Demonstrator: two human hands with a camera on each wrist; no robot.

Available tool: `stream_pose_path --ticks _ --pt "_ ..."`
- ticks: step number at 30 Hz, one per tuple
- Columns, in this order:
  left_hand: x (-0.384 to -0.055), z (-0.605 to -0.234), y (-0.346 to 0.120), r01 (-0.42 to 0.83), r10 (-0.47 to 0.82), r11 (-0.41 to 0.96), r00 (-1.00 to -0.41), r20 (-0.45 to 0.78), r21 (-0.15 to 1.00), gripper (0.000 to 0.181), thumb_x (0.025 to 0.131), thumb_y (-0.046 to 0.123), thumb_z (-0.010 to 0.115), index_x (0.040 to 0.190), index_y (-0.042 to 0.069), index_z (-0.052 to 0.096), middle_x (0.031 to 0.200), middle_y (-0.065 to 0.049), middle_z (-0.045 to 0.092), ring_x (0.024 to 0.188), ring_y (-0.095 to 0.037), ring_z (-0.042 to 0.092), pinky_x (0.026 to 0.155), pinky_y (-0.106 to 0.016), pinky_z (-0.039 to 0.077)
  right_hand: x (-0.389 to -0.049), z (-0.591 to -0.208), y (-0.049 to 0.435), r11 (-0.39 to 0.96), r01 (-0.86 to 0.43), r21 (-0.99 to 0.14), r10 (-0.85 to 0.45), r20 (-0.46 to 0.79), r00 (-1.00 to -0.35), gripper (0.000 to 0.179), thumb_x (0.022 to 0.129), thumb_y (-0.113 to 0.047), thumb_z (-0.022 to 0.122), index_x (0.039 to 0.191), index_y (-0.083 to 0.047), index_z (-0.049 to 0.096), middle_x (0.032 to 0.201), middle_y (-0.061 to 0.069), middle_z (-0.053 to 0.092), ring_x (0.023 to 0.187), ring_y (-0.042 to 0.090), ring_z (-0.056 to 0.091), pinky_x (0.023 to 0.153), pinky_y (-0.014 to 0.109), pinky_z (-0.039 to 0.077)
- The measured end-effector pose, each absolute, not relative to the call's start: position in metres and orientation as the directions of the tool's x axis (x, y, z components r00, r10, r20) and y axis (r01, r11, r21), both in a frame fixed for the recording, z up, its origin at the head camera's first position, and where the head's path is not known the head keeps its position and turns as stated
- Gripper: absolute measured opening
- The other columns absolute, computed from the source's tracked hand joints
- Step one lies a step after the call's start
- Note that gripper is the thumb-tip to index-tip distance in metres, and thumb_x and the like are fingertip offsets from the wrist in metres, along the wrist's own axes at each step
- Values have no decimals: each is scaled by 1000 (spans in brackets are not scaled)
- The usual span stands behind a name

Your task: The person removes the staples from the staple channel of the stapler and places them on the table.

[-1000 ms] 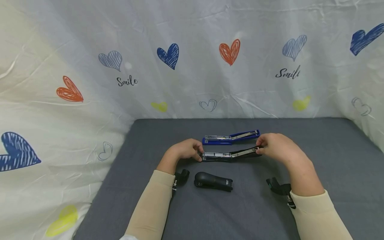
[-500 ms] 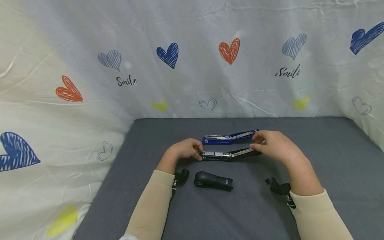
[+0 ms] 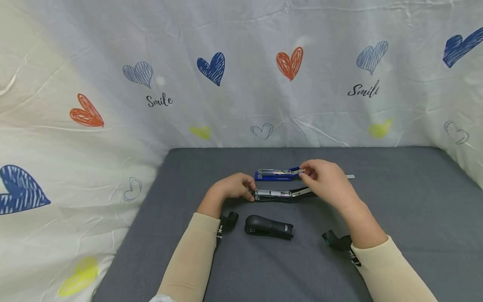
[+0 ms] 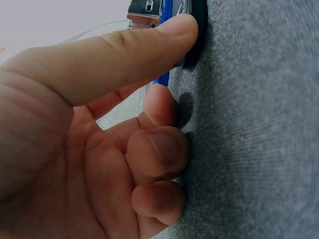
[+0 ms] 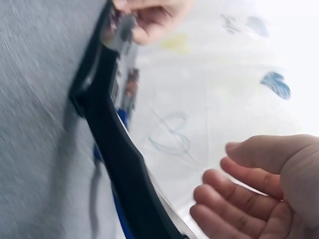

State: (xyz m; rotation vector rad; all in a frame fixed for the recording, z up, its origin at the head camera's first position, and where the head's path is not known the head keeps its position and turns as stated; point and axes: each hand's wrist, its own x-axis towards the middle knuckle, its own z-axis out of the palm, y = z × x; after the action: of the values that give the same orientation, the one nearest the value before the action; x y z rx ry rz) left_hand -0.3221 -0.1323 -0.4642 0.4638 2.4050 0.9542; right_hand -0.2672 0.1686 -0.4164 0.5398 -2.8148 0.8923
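My left hand [image 3: 233,187] pinches the left end of an opened black stapler [image 3: 273,194], which lies on the cloth. In the left wrist view the thumb [image 4: 149,47] presses along that end, with the other fingers curled below it. Just behind lies a blue stapler [image 3: 273,177], also swung open. My right hand [image 3: 327,181] hovers over the raised right ends of both staplers and hides part of them. The right wrist view shows its fingers [image 5: 239,199] loosely bent, apart from the black stapler's dark arm [image 5: 119,154], holding nothing.
A closed black stapler [image 3: 268,227] lies nearer to me, between my forearms. A thin pale strip [image 3: 351,176] shows on the grey cloth [image 3: 407,201] just right of my right hand. A white curtain with printed hearts hangs behind the table.
My right hand has let go of the black stapler's right end and moved left, across the blue stapler's raised part. The pale strip has come into sight. My left hand stays put.
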Motion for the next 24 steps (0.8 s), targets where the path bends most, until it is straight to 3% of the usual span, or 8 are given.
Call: stream_pose_path --ticks 13,24 --pt "-324 -466 -132 118 480 688 -814 -326 716 21 85 6 84 101 10 71 62 1 53 58 -13 42 60 -28 41 -272 -442 146 714 -441 -544 -403 195 -894 17 97 -14 70 111 -5 76 91 -1 69 74 12 59 69 37 50" --pt "-324 -466 -132 113 480 685 -812 -330 719 21 85 6 83 101 10 71 61 1 53 57 -13 42 59 -28 40 -267 -455 133 736 -521 -432 -512 147 -846 14 97 -14 70 104 -8 80 83 -4 58 73 12 51 67 35 46"
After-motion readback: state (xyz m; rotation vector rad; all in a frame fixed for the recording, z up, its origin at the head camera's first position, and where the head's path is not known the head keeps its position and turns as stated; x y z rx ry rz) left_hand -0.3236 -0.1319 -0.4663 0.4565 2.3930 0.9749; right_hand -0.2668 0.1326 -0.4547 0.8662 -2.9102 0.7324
